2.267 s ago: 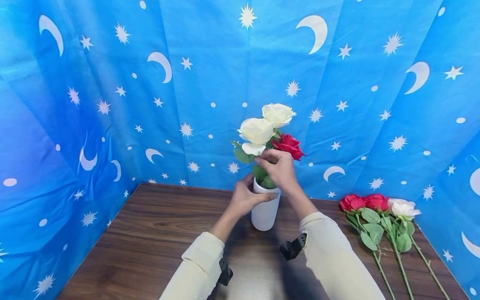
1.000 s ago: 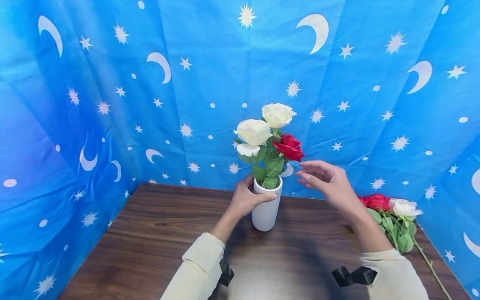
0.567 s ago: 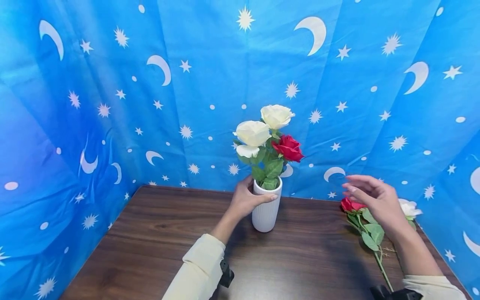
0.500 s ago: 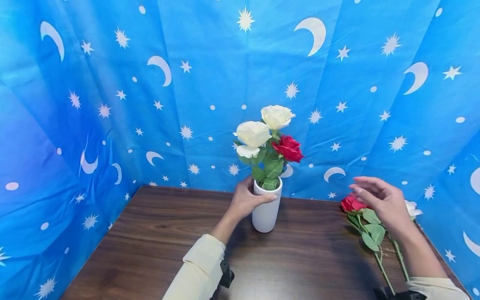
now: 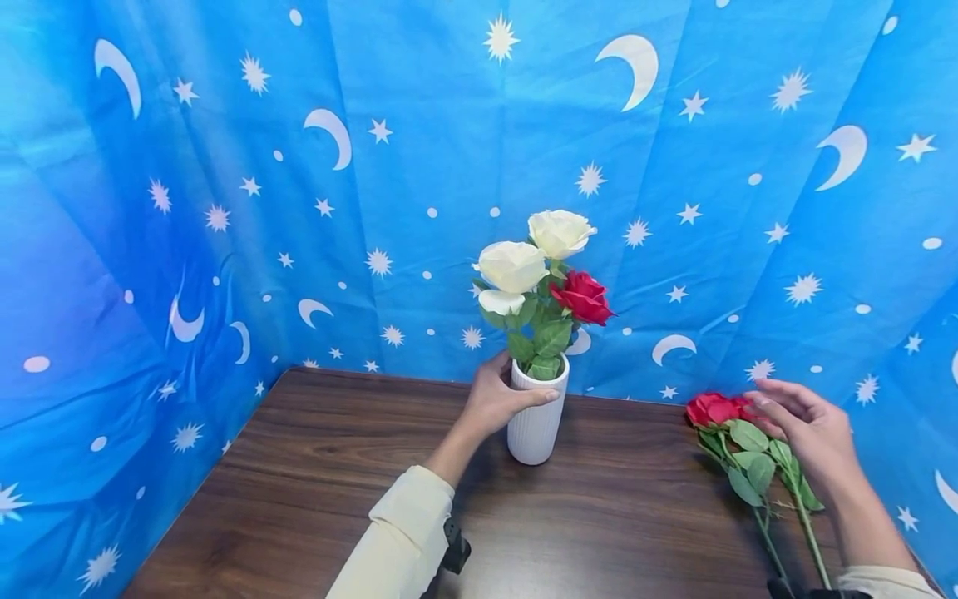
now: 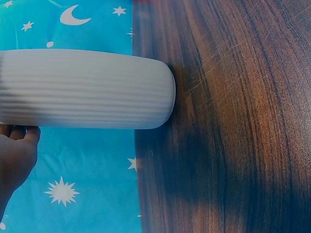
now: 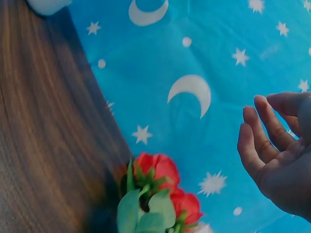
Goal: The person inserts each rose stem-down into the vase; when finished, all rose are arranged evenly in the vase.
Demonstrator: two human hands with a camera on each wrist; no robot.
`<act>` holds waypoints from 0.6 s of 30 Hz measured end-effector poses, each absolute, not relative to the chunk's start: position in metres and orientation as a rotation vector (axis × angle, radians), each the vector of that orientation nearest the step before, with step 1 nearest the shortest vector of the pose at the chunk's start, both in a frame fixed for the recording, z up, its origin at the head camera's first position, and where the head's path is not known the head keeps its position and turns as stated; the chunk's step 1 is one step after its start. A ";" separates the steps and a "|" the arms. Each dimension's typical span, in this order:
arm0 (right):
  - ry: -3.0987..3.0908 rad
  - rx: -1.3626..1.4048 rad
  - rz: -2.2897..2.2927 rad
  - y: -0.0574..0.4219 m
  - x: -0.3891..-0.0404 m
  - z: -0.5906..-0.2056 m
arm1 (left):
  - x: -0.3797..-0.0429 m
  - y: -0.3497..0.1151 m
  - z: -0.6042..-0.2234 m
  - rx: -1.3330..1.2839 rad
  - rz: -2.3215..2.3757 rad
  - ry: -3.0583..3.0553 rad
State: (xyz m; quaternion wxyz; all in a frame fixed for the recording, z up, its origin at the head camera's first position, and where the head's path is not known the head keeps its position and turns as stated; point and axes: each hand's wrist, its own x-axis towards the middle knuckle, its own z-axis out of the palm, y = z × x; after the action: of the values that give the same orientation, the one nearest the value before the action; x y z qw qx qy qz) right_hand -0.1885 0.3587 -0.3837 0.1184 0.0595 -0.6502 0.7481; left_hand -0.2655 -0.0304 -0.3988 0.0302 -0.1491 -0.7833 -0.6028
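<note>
My left hand [image 5: 490, 403] grips a white ribbed vase [image 5: 533, 428] near its rim, thumb across the front; the left wrist view shows the vase [image 6: 87, 90] along its side, fingertips at its edge. The vase stands upright and holds two white roses [image 5: 512, 266] and a red rose [image 5: 582, 298] with green leaves. At the right, my right hand [image 5: 814, 433] hovers over roses lying on the table, its fingers loosely bent and nothing between them. A red rose [image 5: 711, 409] lies beside it, and a second red rose [image 7: 187, 206] is partly covered by the hand in the head view.
The dark wooden table [image 5: 337, 482] ends at a blue cloth backdrop [image 5: 419, 166] with moons and stars, which also rises at both sides. Green stems [image 5: 812, 532] of the lying roses run toward the table's front right. A pale petal edge [image 7: 204, 228] shows below the red roses.
My right hand has let go of the flowers in the vase and moved right and down to the lying roses. My left hand has stayed on the vase.
</note>
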 end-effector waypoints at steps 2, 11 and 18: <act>-1.920 0.131 2.170 0.363 -0.189 -0.390 | -0.266 -0.030 -0.399 -0.458 -1.864 -2.416; -2.002 -0.087 2.020 0.373 -0.194 -0.432 | -0.266 -0.029 -0.402 -0.461 -1.866 -2.414; -2.264 -0.227 1.715 0.375 -0.203 -0.456 | -0.266 -0.029 -0.399 -0.452 -1.870 -2.410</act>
State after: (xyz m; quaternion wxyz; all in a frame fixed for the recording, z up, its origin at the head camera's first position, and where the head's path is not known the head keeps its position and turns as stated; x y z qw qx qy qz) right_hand -0.2032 0.3748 -0.4558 0.1456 -0.0789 -0.7861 0.5956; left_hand -0.2657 -0.0288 -0.3990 0.0290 -0.1465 -0.7813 -0.6061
